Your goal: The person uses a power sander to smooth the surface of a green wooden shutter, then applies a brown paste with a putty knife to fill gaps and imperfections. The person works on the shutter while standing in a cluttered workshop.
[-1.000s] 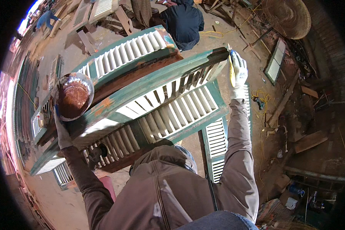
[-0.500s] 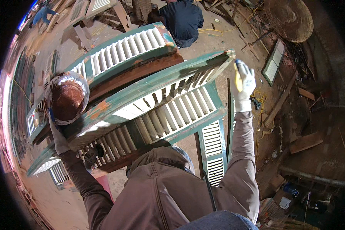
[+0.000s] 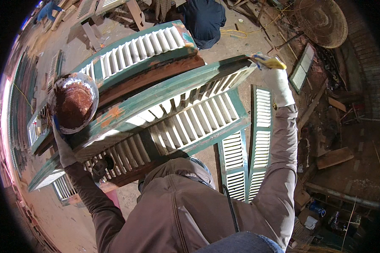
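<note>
My left hand [image 3: 63, 147], in a white glove with blue on it, grips the near side of a round pale bucket [image 3: 95, 99] holding reddish-brown paste. The bucket is tilted above the left end of a green louvered shutter [image 3: 156, 99] standing on its edge. My right hand [image 3: 272, 76], gloved in white, is closed around a small yellow-handled tool [image 3: 276, 63] at the shutter's far right corner. The tool's working end is too small to make out. Orange-brown patches mark the shutter's green edge.
Another green shutter with white slats [image 3: 141, 48] stands behind, and one lies flat [image 3: 198, 122] nearer me. Two narrow shutters [image 3: 233, 158] lean at the right. A person in dark clothes [image 3: 204, 25] crouches beyond. A round fan [image 3: 323, 21], wood scraps and yellow cord lie to the right.
My right hand has moved slightly right and away, and the yellow tool has turned from upright to nearly level at the shutter's corner. The left hand still holds the bucket.
</note>
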Demonstrator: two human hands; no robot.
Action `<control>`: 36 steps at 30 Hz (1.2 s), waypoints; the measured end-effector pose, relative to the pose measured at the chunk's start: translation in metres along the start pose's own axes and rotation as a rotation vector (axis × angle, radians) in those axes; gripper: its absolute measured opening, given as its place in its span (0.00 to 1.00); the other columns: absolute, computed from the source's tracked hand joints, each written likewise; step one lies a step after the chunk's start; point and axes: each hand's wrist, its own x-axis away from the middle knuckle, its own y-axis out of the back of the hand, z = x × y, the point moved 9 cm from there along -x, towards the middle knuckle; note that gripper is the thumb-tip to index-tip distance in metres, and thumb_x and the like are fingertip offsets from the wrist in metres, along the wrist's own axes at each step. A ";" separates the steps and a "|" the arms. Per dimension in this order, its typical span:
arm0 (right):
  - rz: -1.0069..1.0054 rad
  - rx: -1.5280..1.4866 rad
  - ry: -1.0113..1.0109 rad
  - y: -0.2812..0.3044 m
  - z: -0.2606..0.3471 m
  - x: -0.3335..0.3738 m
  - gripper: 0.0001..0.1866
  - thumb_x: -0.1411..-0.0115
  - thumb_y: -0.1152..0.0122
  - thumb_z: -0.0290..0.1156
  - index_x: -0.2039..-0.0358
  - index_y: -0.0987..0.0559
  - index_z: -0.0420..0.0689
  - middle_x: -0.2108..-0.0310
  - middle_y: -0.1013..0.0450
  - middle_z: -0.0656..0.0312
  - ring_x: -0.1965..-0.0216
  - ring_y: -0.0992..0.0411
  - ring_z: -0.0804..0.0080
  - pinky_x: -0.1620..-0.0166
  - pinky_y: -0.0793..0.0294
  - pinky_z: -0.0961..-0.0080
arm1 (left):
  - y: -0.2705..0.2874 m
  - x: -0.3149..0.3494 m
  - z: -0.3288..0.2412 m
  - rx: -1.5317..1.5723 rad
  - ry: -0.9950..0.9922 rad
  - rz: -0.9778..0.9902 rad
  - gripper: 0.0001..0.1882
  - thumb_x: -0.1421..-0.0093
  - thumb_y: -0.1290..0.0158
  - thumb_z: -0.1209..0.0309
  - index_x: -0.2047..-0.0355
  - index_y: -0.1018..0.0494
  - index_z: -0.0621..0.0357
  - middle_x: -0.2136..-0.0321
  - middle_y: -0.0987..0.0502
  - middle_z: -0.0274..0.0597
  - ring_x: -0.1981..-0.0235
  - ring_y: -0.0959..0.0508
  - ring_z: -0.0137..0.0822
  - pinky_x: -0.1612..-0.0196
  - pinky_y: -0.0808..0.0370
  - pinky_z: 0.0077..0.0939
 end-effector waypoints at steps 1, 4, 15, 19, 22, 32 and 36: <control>-0.006 -0.134 -0.072 -0.004 -0.023 -0.001 0.12 0.43 0.29 0.35 0.58 0.15 0.49 0.64 0.18 0.55 0.61 0.20 0.58 0.57 0.21 0.67 | 0.000 0.001 -0.001 -0.004 -0.011 0.006 0.35 0.27 0.59 0.46 0.28 0.43 0.53 0.29 0.40 0.41 0.30 0.38 0.40 0.28 0.41 0.37; -0.169 -0.010 -0.057 0.012 -0.069 -0.020 0.16 0.42 0.29 0.39 0.56 0.16 0.45 0.63 0.19 0.54 0.61 0.20 0.55 0.57 0.21 0.65 | -0.006 0.001 -0.004 -0.005 -0.031 0.033 0.34 0.26 0.59 0.47 0.27 0.43 0.52 0.29 0.40 0.41 0.29 0.39 0.40 0.28 0.42 0.37; -0.024 0.477 0.227 -0.005 -0.018 -0.021 0.15 0.44 0.27 0.35 0.56 0.16 0.46 0.62 0.18 0.55 0.59 0.20 0.56 0.55 0.21 0.66 | 0.013 -0.016 0.008 -0.021 -0.060 0.043 0.34 0.27 0.56 0.47 0.28 0.42 0.52 0.29 0.40 0.40 0.29 0.40 0.39 0.28 0.44 0.37; -0.004 0.040 0.004 0.010 -0.008 -0.035 0.15 0.43 0.27 0.33 0.56 0.16 0.43 0.60 0.18 0.56 0.60 0.19 0.65 0.56 0.22 0.73 | 0.024 -0.012 0.008 -0.059 -0.097 0.005 0.35 0.28 0.56 0.47 0.28 0.42 0.52 0.29 0.39 0.40 0.29 0.39 0.39 0.28 0.43 0.37; 0.016 0.391 0.244 0.027 -0.029 -0.054 0.12 0.39 0.34 0.33 0.55 0.16 0.48 0.58 0.18 0.59 0.57 0.20 0.61 0.52 0.23 0.68 | 0.026 -0.017 0.014 -0.056 -0.103 0.046 0.34 0.27 0.58 0.48 0.27 0.43 0.53 0.29 0.40 0.40 0.29 0.40 0.39 0.27 0.45 0.36; 0.482 0.846 0.280 -0.036 -0.009 -0.075 0.15 0.43 0.39 0.34 0.55 0.15 0.56 0.56 0.21 0.58 0.50 0.25 0.55 0.48 0.25 0.59 | 0.002 -0.002 0.001 -0.052 -0.135 0.094 0.32 0.24 0.63 0.51 0.26 0.46 0.54 0.28 0.42 0.41 0.28 0.43 0.37 0.26 0.49 0.36; 0.470 0.746 0.129 -0.026 -0.007 -0.100 0.16 0.41 0.34 0.44 0.60 0.15 0.46 0.58 0.19 0.52 0.54 0.21 0.51 0.52 0.21 0.58 | 0.017 -0.011 0.011 0.023 -0.119 0.062 0.32 0.24 0.63 0.52 0.27 0.46 0.55 0.28 0.42 0.42 0.28 0.44 0.37 0.26 0.49 0.36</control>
